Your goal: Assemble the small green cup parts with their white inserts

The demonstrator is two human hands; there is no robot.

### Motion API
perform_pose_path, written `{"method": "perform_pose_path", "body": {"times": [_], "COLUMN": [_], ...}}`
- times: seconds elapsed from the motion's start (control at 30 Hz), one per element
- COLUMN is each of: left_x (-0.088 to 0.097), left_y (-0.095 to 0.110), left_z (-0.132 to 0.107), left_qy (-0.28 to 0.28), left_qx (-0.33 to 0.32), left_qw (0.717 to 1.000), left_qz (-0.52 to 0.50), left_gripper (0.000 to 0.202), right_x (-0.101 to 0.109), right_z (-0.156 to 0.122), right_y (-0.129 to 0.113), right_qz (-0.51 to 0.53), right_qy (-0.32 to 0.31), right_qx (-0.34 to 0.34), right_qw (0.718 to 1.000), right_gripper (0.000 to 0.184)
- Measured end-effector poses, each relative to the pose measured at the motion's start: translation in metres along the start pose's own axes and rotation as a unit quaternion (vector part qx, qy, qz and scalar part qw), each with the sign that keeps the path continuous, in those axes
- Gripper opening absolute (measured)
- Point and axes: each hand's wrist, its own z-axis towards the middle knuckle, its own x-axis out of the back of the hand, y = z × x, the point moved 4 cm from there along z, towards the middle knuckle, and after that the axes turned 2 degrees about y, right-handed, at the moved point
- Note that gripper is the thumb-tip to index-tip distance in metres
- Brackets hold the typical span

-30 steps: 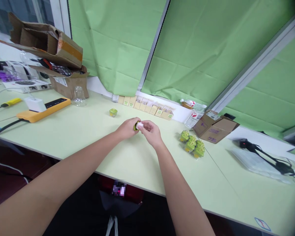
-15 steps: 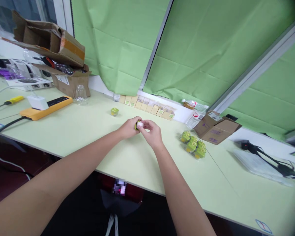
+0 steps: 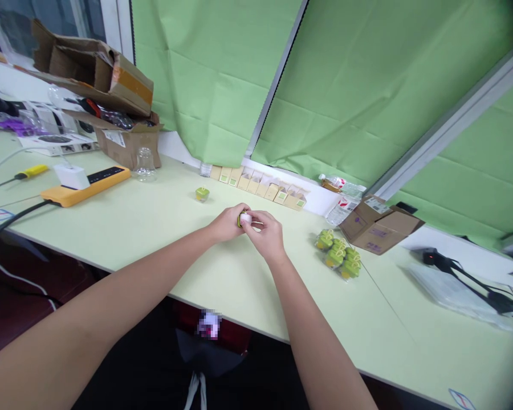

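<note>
Two hands, drawn together above the bench (image 3: 222,267), near its middle from where I stand. Left hand (image 3: 229,224): fingers curled round a small green piece (image 3: 240,220), most of it hidden by the grip. Right hand (image 3: 268,232): thumb and fingertips pinched narrow on a small white piece (image 3: 245,218).

Key relation: the white piece lies immediately to the right of the green piece, at its right-facing side, the two seemingly in contact; how far one sits inside the other, I cannot tell. Both hands are equally close, left carrying green, right carrying white. Long axis of either piece: not readable, too small and too covered. The white piece looks roundish from here.

Surroundings: a lone green-topped container (image 3: 202,194) stands to the left and beyond the hands; a cluster of similar containers (image 3: 339,254) sits to the right, well apart. Behind, a row of small beige boxes (image 3: 259,184) along the wall.

Against the frame one second earlier: same grips, but the white piece now looks rounder and the dark hollow beside it shows less. The whole view has shifted slightly; container and cluster remain on the bench.
</note>
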Motion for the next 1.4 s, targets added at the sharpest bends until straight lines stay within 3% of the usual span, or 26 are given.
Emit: {"method": "perform_pose_path", "body": {"times": [0.57, 1.4], "left_x": [-0.0001, -0.0035], "left_y": [0.0033, 0.0016], "left_z": [0.0002, -0.0014], "left_qy": [0.009, -0.023], "left_qx": [-0.002, -0.002], "left_qw": [1.000, 1.000], "left_qz": [0.005, -0.013], "left_gripper": [0.033, 0.034], "right_x": [0.0003, 0.0036], "right_z": [0.0001, 0.0016], "right_y": [-0.0071, -0.0034], "right_qz": [-0.020, -0.040], "right_qy": [0.001, -0.044], "right_qx": [0.041, 0.017], "right_qw": [0.999, 0.998], "right_gripper": [0.021, 0.019]}}
